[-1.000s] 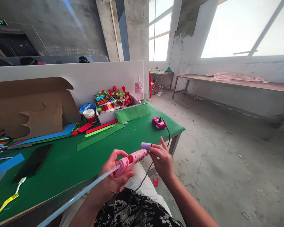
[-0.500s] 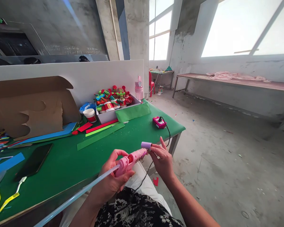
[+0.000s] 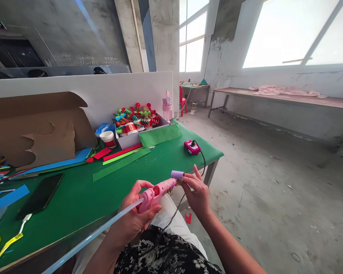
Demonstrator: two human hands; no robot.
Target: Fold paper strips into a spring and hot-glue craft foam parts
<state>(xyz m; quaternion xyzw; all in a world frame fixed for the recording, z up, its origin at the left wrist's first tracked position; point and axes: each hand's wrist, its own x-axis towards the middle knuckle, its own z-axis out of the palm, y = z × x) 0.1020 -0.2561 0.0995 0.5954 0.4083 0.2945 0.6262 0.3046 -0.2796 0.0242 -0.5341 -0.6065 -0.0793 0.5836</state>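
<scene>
My left hand (image 3: 135, 213) is wrapped round a pink hot glue gun (image 3: 153, 196), with a long clear glue stick (image 3: 94, 238) running out of its back end toward my lower left. The gun's nozzle points right and slightly up. Between the fingertips of my right hand (image 3: 196, 190) is a small purple paper tube (image 3: 177, 175), pinched at its right end. The nozzle tip is right beside the tube's underside; whether they touch I cannot tell. A dark cord (image 3: 175, 217) hangs below, across my lap.
On the green table (image 3: 117, 190) lie paper strips (image 3: 121, 163), a pink power socket (image 3: 191, 147), a box (image 3: 128, 141) of colourful crafts, a paper cup (image 3: 108, 139) and a phone (image 3: 41, 195). Brown cardboard (image 3: 51, 129) leans at the back left. The table's right edge runs past my right hand.
Hands, glue gun and purple tube hold almost the same positions. The whole view has shifted very slightly.
</scene>
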